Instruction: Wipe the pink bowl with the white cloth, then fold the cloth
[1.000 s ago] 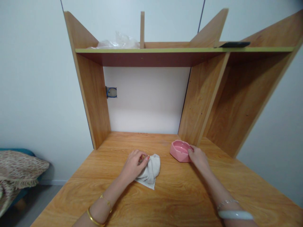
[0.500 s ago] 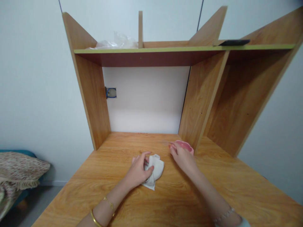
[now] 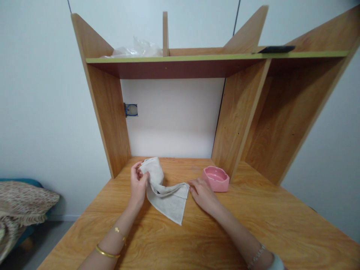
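Note:
A light grey cloth [image 3: 165, 204] is partly unfolded over the wooden desktop. My left hand [image 3: 138, 183] grips its upper left part, fingers behind and thumb in front, with a bunched fold raised there. At the cloth's right corner, my right hand [image 3: 203, 193] pinches the edge between thumb and fingers. The lower point of the cloth hangs toward me. Just behind my right hand stands a pink ashtray [image 3: 216, 180] with a notched rim; my hand hides a little of its left side.
The wooden desk [image 3: 168, 247] carries a hutch with upright side panels and a green-edged shelf [image 3: 180, 58]. On that shelf lie a clear plastic bag [image 3: 137, 48] and a flat black object [image 3: 277, 49]. An open socket box [image 3: 131, 110] sits in the back wall. A patterned blanket [image 3: 25, 198] is at left.
My left hand has moved left and back with the cloth, which has opened out from a bundle. My right hand has come away from the ashtray to the cloth's right corner.

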`<state>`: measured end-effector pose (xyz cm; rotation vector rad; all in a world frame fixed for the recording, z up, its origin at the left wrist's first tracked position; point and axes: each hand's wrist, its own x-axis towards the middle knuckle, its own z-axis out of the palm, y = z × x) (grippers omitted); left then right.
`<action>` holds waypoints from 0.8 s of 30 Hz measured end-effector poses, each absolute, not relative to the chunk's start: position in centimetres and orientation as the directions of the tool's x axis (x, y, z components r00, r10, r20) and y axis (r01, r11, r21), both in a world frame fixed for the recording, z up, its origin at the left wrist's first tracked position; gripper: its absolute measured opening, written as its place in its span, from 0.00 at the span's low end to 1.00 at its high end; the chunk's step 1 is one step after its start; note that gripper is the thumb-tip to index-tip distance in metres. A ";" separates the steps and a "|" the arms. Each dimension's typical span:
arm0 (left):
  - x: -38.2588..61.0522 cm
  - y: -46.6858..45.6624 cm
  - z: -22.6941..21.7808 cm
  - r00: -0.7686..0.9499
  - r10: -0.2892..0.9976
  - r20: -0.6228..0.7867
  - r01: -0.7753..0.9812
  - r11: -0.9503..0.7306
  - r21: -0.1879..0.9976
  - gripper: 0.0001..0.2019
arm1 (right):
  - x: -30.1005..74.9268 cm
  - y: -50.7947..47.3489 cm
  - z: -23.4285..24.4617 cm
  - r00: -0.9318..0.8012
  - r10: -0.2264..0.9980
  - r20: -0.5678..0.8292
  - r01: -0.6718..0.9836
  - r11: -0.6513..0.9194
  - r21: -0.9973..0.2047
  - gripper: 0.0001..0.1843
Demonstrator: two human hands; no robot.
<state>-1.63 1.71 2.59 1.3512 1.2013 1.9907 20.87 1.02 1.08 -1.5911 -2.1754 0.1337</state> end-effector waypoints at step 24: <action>-5.4 2.9 1.9 -0.189 0.835 0.517 0.840 -0.136 0.526 0.10 | 19.5 2.4 -1.3 -0.154 0.941 0.301 0.817 0.293 -0.497 0.05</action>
